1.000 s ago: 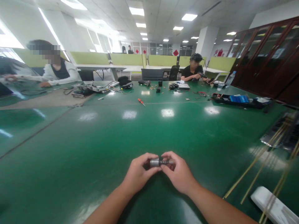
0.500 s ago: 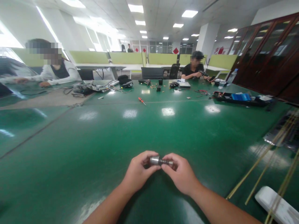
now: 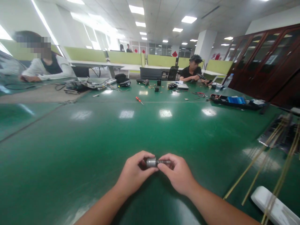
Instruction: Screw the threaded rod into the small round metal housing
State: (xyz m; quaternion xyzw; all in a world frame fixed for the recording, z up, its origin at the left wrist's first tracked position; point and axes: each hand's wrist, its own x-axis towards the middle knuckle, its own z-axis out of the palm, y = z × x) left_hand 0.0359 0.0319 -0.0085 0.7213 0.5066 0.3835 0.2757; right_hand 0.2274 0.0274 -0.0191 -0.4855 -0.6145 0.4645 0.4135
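Both my hands meet just above the green table (image 3: pixel 98 137) near its front edge. My left hand (image 3: pixel 133 173) pinches the thick silver end of a small metal cylinder part (image 3: pixel 152 162). My right hand (image 3: pixel 178 173) pinches the thinner dark shaft (image 3: pixel 164 162) that sticks out of it to the right. The part lies level between my fingertips, and its underside is hidden by my thumbs.
Thin brass rods (image 3: pixel 255 162) and a white object (image 3: pixel 272 206) lie at the right. A red screwdriver (image 3: pixel 138 100), cables and a black tray (image 3: pixel 234 102) sit farther back. One person sits at the far left (image 3: pixel 44 67), another at the far end (image 3: pixel 193 72).
My hands and the part have stayed together, shifted slightly left in the picture as my head turned. The grip looks the same.
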